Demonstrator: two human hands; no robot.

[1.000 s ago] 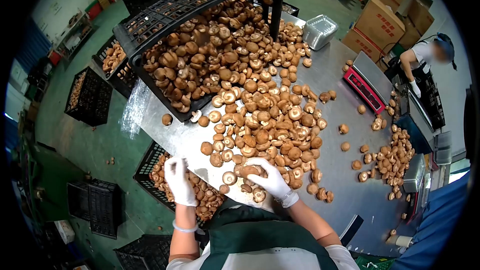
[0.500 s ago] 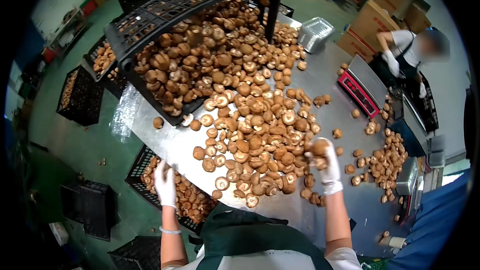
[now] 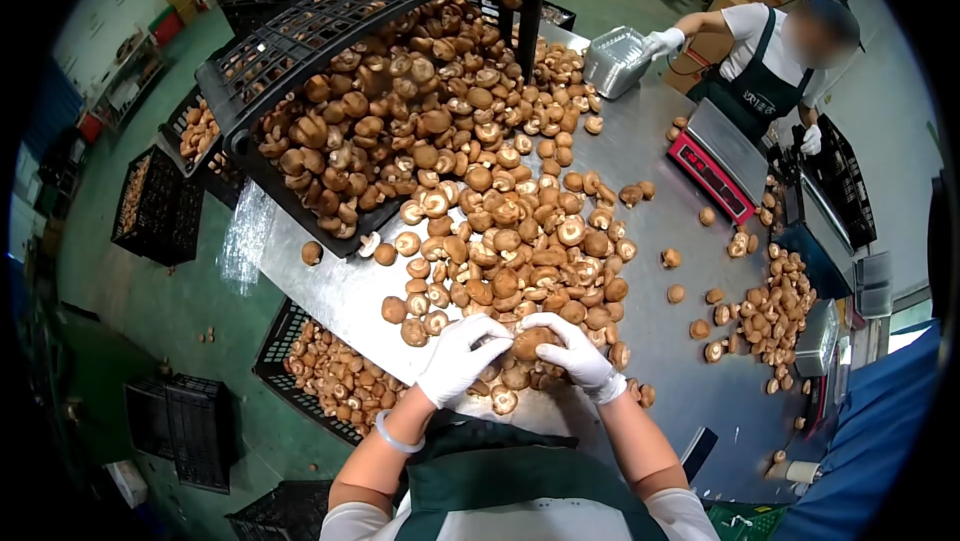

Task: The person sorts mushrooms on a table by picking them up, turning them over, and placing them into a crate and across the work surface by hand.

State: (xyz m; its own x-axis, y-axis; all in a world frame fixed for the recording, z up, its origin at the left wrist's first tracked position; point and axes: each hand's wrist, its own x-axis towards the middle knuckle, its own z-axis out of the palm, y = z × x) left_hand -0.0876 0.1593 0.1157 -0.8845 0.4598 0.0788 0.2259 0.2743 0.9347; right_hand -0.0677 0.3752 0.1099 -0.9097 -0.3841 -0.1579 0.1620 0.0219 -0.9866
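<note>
Step, I judge: single-piece handling, my right hand (image 3: pixel 580 361) gripping a mushroom (image 3: pixel 535 343), left hand (image 3: pixel 461 359) curled just beside it (grip unclear), loose pile (image 3: pixel 545 259) beyond both; next move calls for light pressure.

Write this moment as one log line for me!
right hand: holding mushroom; left hand: close beside it; co-worker's hand: at plastic trays

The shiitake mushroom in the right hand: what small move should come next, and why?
Probably steady the shiitake mushroom with the left hand too: the right hand holds it, and the left is close beside it, though I cannot tell whether they touch.
</note>
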